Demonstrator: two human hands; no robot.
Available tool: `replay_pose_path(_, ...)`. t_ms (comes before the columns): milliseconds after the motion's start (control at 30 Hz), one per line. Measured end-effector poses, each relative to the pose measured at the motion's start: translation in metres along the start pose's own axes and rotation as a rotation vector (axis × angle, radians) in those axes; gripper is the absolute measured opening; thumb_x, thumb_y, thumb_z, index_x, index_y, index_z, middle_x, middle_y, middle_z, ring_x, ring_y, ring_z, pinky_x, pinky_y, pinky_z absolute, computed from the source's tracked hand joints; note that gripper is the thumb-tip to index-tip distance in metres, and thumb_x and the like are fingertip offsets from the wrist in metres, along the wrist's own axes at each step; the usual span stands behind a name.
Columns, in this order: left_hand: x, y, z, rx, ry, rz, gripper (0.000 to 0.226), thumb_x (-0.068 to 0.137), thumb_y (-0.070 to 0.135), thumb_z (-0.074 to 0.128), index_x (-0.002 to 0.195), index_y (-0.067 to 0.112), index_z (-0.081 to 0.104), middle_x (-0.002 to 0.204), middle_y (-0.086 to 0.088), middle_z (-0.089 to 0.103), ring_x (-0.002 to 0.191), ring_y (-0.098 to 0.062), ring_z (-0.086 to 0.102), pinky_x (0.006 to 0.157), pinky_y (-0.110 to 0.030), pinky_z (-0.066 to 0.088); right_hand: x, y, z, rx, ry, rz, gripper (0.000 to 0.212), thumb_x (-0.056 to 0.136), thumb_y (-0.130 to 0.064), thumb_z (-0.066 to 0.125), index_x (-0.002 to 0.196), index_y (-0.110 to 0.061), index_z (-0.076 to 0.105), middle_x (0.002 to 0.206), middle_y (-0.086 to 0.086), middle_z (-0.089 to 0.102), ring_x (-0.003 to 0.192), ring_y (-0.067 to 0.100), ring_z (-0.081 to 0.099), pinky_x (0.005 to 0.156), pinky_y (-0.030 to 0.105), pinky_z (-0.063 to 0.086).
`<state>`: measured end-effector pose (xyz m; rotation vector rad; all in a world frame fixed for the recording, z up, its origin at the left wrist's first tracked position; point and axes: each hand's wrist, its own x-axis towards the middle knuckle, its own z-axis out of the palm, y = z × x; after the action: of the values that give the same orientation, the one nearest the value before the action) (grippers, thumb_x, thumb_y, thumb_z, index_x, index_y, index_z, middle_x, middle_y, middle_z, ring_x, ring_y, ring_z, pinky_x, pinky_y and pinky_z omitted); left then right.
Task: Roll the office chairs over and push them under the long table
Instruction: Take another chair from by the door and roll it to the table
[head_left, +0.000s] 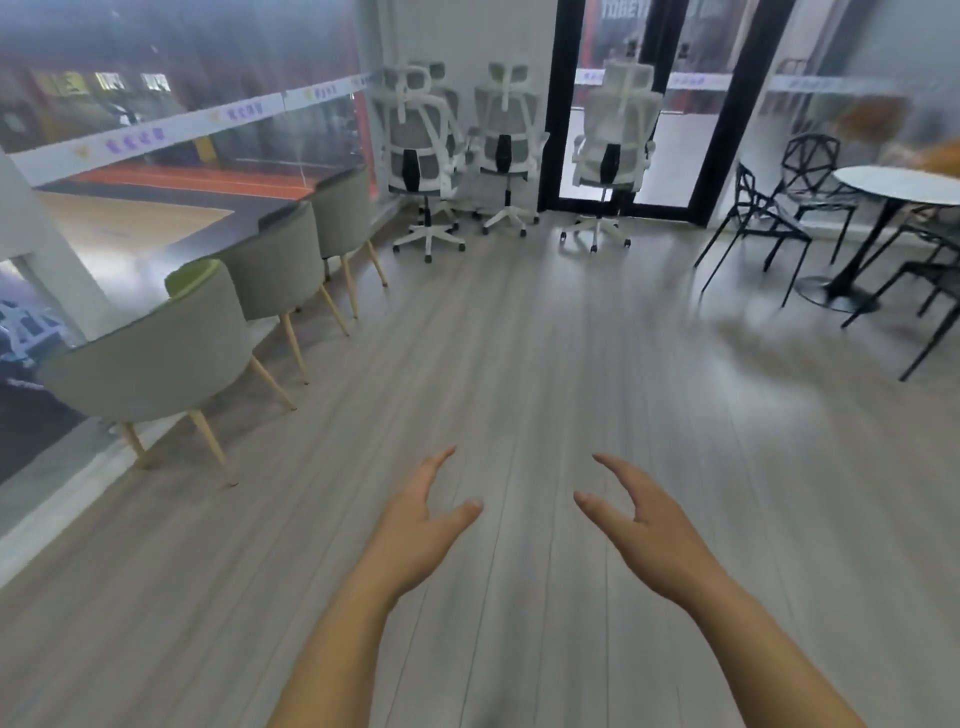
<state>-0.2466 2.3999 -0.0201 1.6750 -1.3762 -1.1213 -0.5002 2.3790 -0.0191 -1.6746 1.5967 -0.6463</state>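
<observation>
Both hands out low in the frame, left hand (421, 525) and right hand (641, 525) spread wide and empty, office chairs (506, 156) well off straight ahead at top centre, neither hand nearer.

Both my forearms (769, 654) run out of the bottom edge. A fourth office chair (434, 70) shows only its headrest behind the leftmost one. The long table (156, 234) is cut by the left edge, the round table (904, 182) by the right. Lettering on the glass strip (234, 111) is too blurred to read.
</observation>
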Motion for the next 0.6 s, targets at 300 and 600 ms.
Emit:
replay_pose_path(300,0.233,0.075,0.019,0.078,-0.205,0.078,0.066,0.089,0.044,0.067,0.145,0.051,0.033,0.156,0.016,0.028,0.145,-0.008,0.023,0.112,-0.031,0.025,0.180,0.014,-0.067,0.078,0.176,0.119,0.064,0.087,-0.059,0.057,0.145,-0.042,0.036,0.153,-0.016,0.034,0.140,0.007,0.030,0.111,0.031,0.027)
replay_pose_path(600,0.498,0.142,0.041,0.191,-0.232,0.093,0.069,0.090,0.043,0.067,0.147,0.050,0.029,0.158,0.020,0.021,0.146,-0.006,0.018,0.116,-0.032,0.021,0.449,0.036,-0.128,0.203,0.232,0.121,0.062,0.088,-0.057,0.057,0.145,-0.042,0.037,0.152,-0.017,0.035,0.139,0.006,0.032,0.110,0.033,0.030)
